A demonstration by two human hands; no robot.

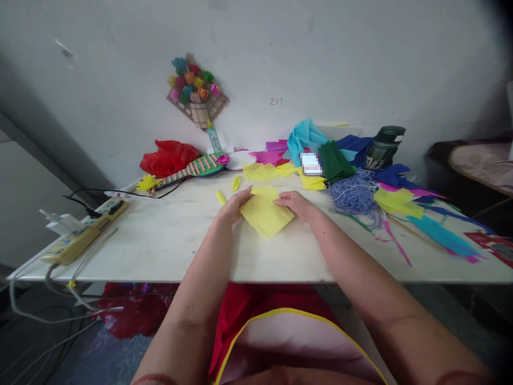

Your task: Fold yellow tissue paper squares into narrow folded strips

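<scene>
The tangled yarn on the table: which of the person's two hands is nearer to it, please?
The right. The right hand, at the yellow sheet's right side, is just left of the yarn; the left hand, at the sheet's left side, is farther left.

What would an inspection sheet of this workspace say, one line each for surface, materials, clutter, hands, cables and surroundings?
Surface: white table; most loose items lie along its back and right.
Materials: yellow sheet in hand; small yellow pieces lie beyond it, to the left.
Clutter: tangled yarn and dark green bottle, among coloured sheets.
Hands: left hand and right hand each grip the yellow sheet.
Cables: power strip at left; cables hang past the edge.
Surroundings: flower decoration on the wall.
</scene>
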